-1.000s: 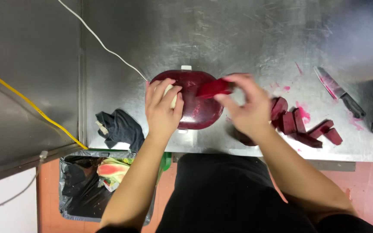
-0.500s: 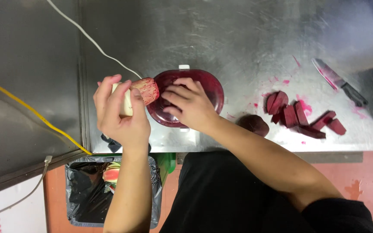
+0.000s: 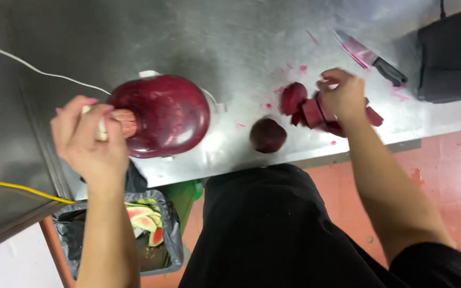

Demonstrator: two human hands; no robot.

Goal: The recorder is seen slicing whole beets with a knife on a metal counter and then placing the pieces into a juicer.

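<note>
My left hand (image 3: 89,141) grips a pale pusher with a red-stained end (image 3: 124,121), held beside the dark red lid of a juicer (image 3: 166,114) on the steel counter (image 3: 230,48). Over at the right, my right hand (image 3: 342,96) rests on a pile of cut beetroot pieces (image 3: 308,109), fingers curled over them. A rounded beetroot half (image 3: 268,135) lies near the counter's front edge, between the juicer and the pile.
A stained knife with a black handle (image 3: 372,57) lies at the back right, next to a black box (image 3: 449,56). A white cable (image 3: 38,69) runs to the juicer. Below the counter stands a bin with watermelon rinds (image 3: 142,224).
My right hand has left the juicer and gone right to the beetroot pile. The left hand still holds the pusher, now lifted clear of the juicer's left side.
</note>
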